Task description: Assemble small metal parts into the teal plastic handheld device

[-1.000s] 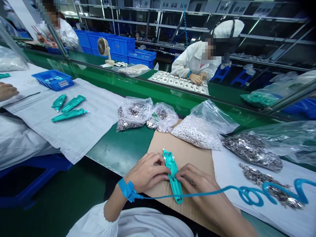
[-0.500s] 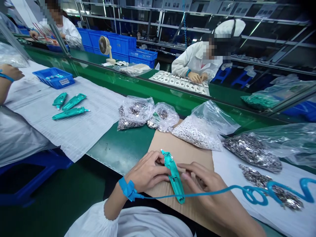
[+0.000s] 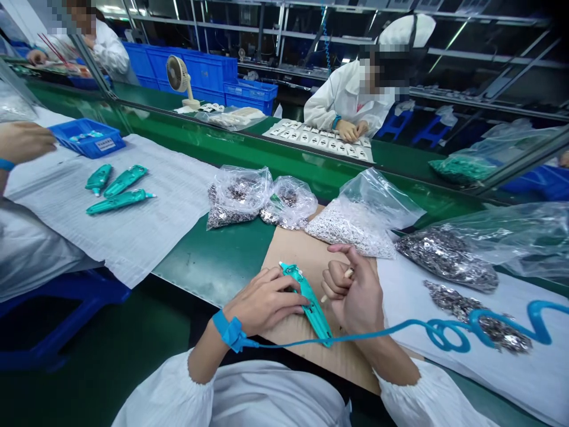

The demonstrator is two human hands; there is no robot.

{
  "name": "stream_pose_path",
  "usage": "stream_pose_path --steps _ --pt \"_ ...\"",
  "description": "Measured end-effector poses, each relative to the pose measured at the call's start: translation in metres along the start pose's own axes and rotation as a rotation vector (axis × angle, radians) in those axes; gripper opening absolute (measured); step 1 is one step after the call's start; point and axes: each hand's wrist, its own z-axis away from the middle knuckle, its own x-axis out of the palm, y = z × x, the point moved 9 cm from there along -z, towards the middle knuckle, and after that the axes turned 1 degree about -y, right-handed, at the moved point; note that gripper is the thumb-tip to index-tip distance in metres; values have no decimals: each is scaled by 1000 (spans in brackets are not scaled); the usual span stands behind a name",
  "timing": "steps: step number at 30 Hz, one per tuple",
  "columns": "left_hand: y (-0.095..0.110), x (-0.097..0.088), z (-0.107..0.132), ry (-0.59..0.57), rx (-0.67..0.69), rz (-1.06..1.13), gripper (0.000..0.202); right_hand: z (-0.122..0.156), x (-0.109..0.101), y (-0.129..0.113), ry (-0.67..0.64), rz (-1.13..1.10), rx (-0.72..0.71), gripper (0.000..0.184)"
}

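A long teal plastic casing [image 3: 315,309] with a small white tip lies slanted on the brown cardboard [image 3: 284,246]. My left hand [image 3: 267,299], a blue strap round its wrist, rests over the casing's upper part with fingers and thumb gripping it. To the right of the casing, my right hand [image 3: 353,290] is raised with its fingers curled inward and index finger bent above. Something small and pale [image 3: 349,273] shows between those fingers; its kind is unclear. A blue coiled cord [image 3: 444,338] runs from the left wrist strap across the right forearm.
Clear bags of small metal parts [image 3: 237,196] and a bag of white parts [image 3: 351,231] line the back. Loose metal pieces [image 3: 484,320] lie at right. Three teal casings [image 3: 120,201] and a blue bin [image 3: 89,139] sit left, near a co-worker's hand [image 3: 26,142].
My right hand has pulled back and up from beside the casing, its fingers now curled. My left fingers have spread further over the casing. The view has shifted slightly.
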Motion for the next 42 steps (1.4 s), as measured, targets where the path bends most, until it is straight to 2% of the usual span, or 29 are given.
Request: stream_pose_path --steps 11,17,26,30,36,42 --pt "0 2 -1 -16 -21 -12 22 2 7 9 -1 -16 5 11" --pt "-2 3 1 -20 -36 -12 21 4 8 15 -38 18 23 11" --pt "-1 3 -1 -1 -7 -23 20 9 12 14 -32 100 -75 5" --pt "-1 4 -2 -13 -2 -23 22 10 10 19 -43 120 -98 13" --pt "0 1 -1 9 8 -19 20 7 9 30 -95 113 -60 17" --pt "1 1 1 1 4 -35 22 12 13 7 -150 70 -76 17"
